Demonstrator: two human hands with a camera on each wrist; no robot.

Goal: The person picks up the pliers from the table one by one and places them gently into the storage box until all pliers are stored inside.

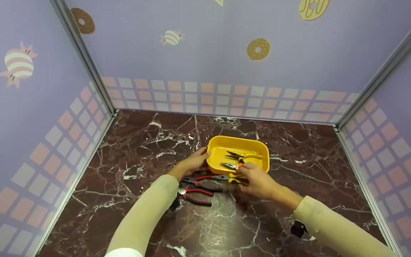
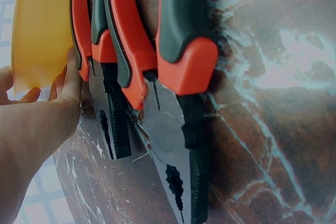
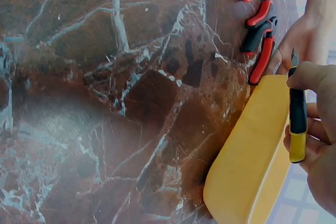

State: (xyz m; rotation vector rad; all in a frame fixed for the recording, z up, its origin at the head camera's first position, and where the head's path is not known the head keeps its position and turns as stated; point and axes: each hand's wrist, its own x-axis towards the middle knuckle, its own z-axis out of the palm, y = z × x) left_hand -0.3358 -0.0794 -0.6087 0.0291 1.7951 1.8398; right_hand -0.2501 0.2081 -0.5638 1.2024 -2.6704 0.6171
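Observation:
A yellow plastic bin (image 1: 239, 140) stands on the dark marbled surface. My left hand (image 1: 194, 161) grips its left end. In the bin lie yellow-handled needle-nose pliers (image 1: 252, 156) and a second pair of pliers (image 1: 229, 166) with orange on it, partly hidden by my right fingers. My right hand (image 1: 259, 181) holds pliers (image 3: 298, 119) with black and yellow handles at the bin's near side, their jaws pointing left. Below my left wrist lie two pairs of red-and-black pliers, the upper pliers (image 1: 209, 188) and the lower pliers (image 1: 196, 202).
Purple patterned walls (image 1: 205, 64) enclose the marbled surface (image 1: 148, 150) at the back and both sides. Metal strips (image 1: 227, 116) run along their feet. The left forearm (image 1: 155, 203) passes close beside the red-and-black pliers.

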